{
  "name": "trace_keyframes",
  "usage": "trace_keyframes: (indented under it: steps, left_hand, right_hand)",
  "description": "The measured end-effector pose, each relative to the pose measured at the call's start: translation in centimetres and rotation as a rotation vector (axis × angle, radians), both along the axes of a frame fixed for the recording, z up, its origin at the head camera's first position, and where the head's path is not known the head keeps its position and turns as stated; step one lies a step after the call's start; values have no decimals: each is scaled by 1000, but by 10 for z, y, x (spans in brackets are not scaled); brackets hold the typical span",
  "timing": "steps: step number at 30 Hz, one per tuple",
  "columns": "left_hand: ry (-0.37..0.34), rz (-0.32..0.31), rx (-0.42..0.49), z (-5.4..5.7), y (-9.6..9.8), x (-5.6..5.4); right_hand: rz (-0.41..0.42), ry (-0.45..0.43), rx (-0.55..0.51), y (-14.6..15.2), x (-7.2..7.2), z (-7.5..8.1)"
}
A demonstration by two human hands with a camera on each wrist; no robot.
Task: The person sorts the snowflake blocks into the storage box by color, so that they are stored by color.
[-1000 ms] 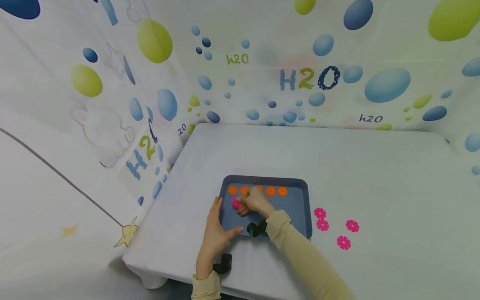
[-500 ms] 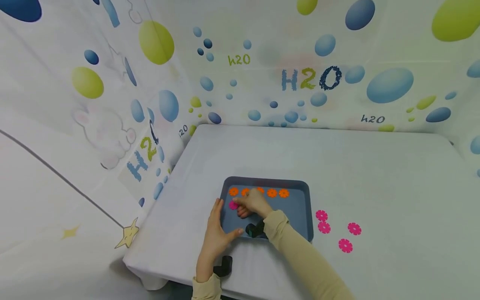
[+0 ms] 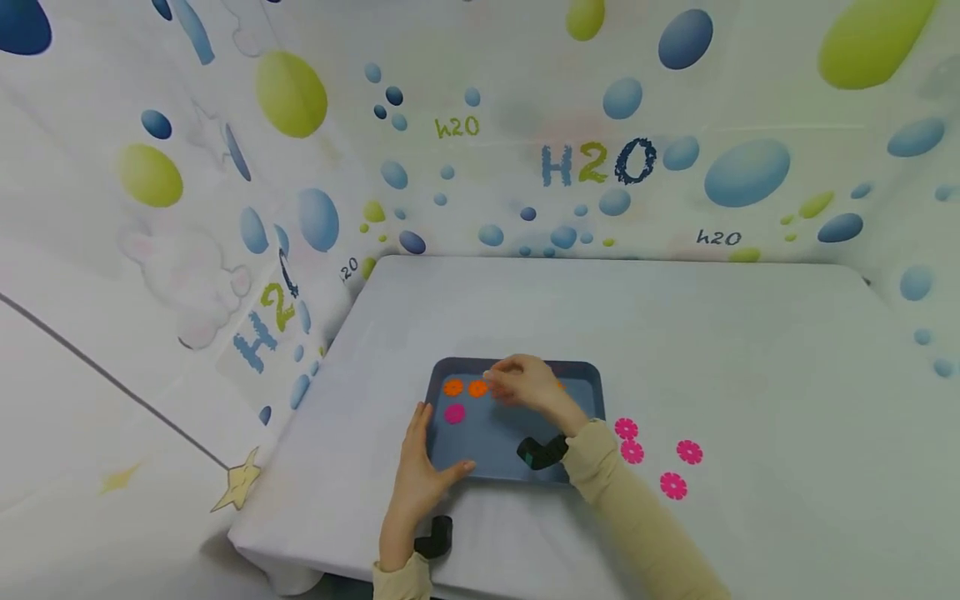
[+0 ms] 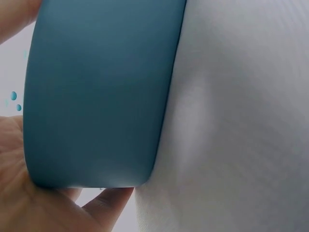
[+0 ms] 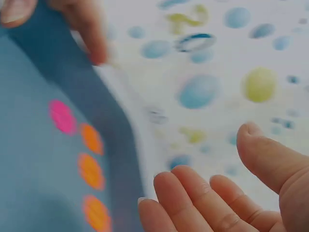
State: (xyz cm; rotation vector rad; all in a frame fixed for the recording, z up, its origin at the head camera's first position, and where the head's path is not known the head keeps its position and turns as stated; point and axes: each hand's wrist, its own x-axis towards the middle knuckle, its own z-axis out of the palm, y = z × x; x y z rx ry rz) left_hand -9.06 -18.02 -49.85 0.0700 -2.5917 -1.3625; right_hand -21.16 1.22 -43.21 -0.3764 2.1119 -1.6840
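My left hand (image 3: 417, 475) rests at the near left corner of a blue-grey tray (image 3: 540, 477), fingers straight along the left wall and thumb over the front rim. In the left wrist view the tray's outer wall (image 4: 101, 96) sits against the palm. My right hand (image 3: 528, 387) hovers over the tray's back part with nothing in its loose fingers, as the right wrist view shows. A pink flower-shaped disc (image 3: 454, 414) lies in the tray in front of a row of orange flower-shaped discs (image 3: 453, 387), part of it hidden behind the right hand.
Several more pink flower discs (image 3: 673, 486) lie on the white-covered table (image 3: 675, 333), right of the tray. A white curtain (image 3: 517, 150) printed with coloured ovals stands behind. Each wrist wears a small black camera (image 3: 542, 452).
My right hand has let go of the pink disc, which now lies at the tray's left, and has lifted back and to the right. The left hand stays at the tray's corner.
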Motion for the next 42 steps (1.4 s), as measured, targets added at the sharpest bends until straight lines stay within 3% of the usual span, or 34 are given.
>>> trace_keyframes:
  steps: [3,7,12,15,20,25,34,42]
  left_hand:
    - [-5,-6,-4,0,0,1]
    - [-17,-17,-3,2,0,2]
    - [-24,-24,-11,4,2,1]
    - [-35,-19,-17,6,1,0]
    - [-50,-18,-13,7,1,-1]
    - [-57,-18,-9,6,2,-1]
    - [-64,-13,0,7,3,0]
    - [-56,-21,0,3,2,-2]
  right_hand:
    - [-15,61,-35,32,1,12]
    - [-119,160,-11,79,4,18]
    - [-271,214,84,128,9,6]
    - [-311,217,152,143,13,-7]
    - [-308,200,259,152,19,-29]
    - [-285,261,370,152,26,-43]
    - [-296,325,488,152,33,-50]
    - [-269,299,583,158,34,-46]
